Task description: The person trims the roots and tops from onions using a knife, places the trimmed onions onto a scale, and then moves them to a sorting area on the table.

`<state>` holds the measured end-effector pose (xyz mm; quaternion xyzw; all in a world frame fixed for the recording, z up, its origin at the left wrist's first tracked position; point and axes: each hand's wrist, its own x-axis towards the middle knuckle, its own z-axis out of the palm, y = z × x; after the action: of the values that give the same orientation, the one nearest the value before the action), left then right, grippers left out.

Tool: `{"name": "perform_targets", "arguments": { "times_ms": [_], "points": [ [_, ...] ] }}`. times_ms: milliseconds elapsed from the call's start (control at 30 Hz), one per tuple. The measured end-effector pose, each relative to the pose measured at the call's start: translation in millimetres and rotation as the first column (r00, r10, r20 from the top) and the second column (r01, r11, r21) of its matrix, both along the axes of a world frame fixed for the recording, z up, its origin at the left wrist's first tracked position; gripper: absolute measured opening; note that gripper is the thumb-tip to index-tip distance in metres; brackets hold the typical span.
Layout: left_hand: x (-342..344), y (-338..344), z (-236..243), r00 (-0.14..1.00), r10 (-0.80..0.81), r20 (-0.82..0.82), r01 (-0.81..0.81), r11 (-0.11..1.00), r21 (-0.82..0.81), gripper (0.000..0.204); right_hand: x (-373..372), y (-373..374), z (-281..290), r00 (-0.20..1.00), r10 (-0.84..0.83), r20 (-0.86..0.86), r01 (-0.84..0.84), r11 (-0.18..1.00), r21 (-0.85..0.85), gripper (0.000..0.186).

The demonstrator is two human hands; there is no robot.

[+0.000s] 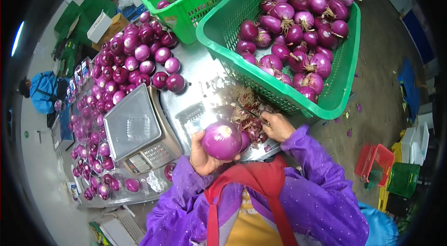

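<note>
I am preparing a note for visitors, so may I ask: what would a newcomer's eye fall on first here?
Probably the large, shiny red onion in the left hand, near the picture's middle, with a thin dark blade in the right hand beside it. Next come the green plastic basket of red onions at upper right and the heap of loose onions on the metal table at left.

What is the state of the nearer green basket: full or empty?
The basket is partly full: onions lie inside, but bare inner wall shows.

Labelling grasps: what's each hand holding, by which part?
Left hand: a purple onion, cupped from its left side and below. Right hand: a thin, knife-like tool, by its near end.
</note>
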<state>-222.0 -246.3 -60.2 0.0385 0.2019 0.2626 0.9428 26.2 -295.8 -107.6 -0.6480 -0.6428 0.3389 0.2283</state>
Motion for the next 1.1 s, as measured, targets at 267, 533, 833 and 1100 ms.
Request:
{"name": "perform_targets", "arguments": {
  "times_ms": [267,533,833,1100],
  "points": [
    [3,2,26,0.821,0.221,-0.527,0.211,0.741,0.638,0.084,-42,23,78,0.672,-0.256,-0.695,0.008,0.941,-0.339,0.031],
    [-2,-6,24,0.527,0.635,-0.565,0.508,0.297,0.808,0.100,-66,29,37,0.832,-0.203,-0.516,0.354,0.911,0.212,0.010],
    [-26,-1,15,0.532,0.740,-0.413,0.334,0.265,0.905,0.093,-46,14,14,0.810,-0.314,-0.495,0.286,0.949,-0.134,0.012],
    [-104,39,23,0.170,0.906,-0.388,0.394,0.299,0.869,0.087,-47,9,14,0.774,-0.306,-0.555,0.259,0.952,-0.163,0.010]
  ]
}}
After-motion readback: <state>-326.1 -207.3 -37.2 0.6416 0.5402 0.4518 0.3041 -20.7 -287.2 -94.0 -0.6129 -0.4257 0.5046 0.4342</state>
